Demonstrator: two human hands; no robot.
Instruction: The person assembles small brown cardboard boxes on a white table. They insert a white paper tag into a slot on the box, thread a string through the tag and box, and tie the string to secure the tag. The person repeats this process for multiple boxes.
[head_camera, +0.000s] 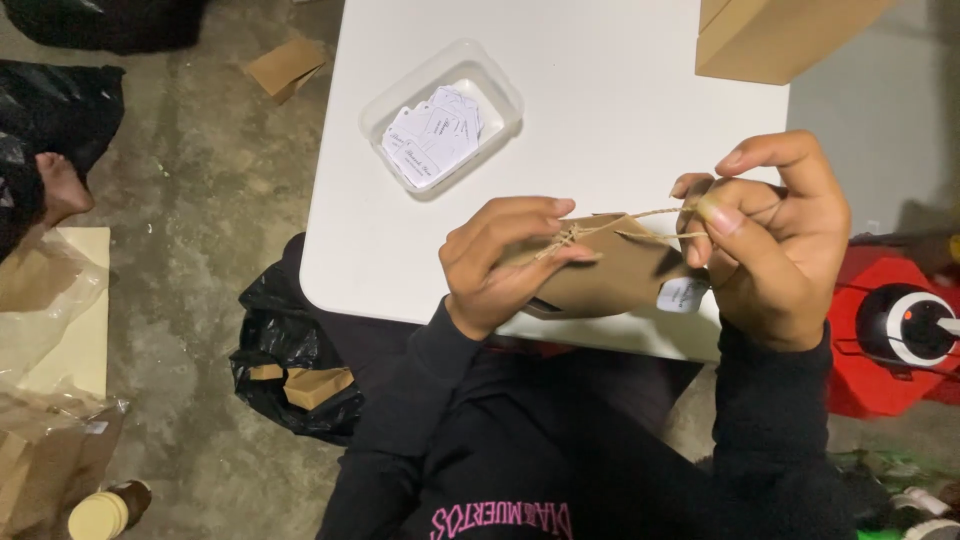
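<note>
Right hand grip: we find the right hand (765, 240) at 3 o'clock of the parcel, thumb and forefinger pinched together on the free ends of the twine (640, 222), which it draws taut away from the knot.
Left hand grip: the left hand (505, 265) clamps the brown paper packet (610, 275) from its 9 o'clock side, fingertips pressed over the crossing of the twine, seemingly to pin the knot while the other end is pulled.
Packet position: we see it held in the air between both hands, over the near edge of the white table (600, 110), tilted slightly, not resting on the surface.
Tag: a small white paper tag (683, 294) hangs at the packet's 4 o'clock corner, just below the right hand; we cannot tell how it is attached.
Supply tray: a clear plastic tray (385, 100) of similar white tags sits at 11 o'clock of the hands, well apart yet within reach.
Table far corner: a cardboard box (770, 35) stands at 1 o'clock.
Floor: a black bag (270, 330) holding brown packets lies at 8 o'clock; a red device (880, 330) sits at 3 o'clock.
</note>
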